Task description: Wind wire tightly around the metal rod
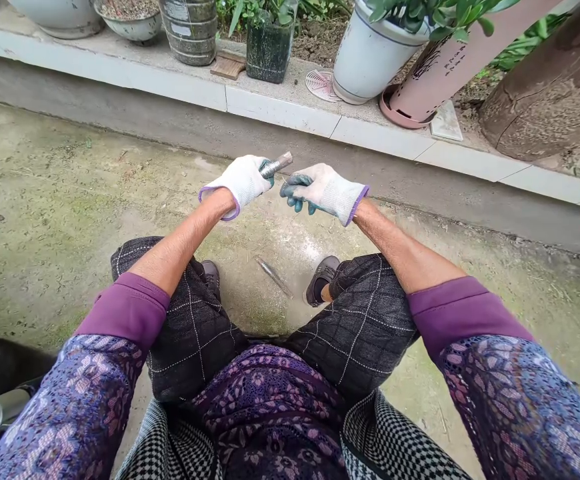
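Observation:
My left hand (pixel 250 179), in a white knit glove with a green palm, is closed around a short rod (pixel 277 165). Silvery ridges like wound wire or a thread cover part of the rod, and its paler end points up and right. My right hand (pixel 317 190), gloved alike, hovers just right of the rod with its fingers pinched together. A faint thin strand shows by those fingertips, too fine to name. Below both hands a slim, shiny metal piece (pixel 274 276) lies on the concrete between my shoes; its kind is unclear.
A tiled ledge (pixel 275 107) runs ahead, bearing a white flowerpot (pixel 370 57), a pink planter (pixel 420 83), a cut plastic bottle with a plant (pixel 270 50) and a ribbed plastic container (pixel 189 33). A large brown trunk-like pot (pixel 545 93) stands at right. Something black (pixel 0 370) is at lower left.

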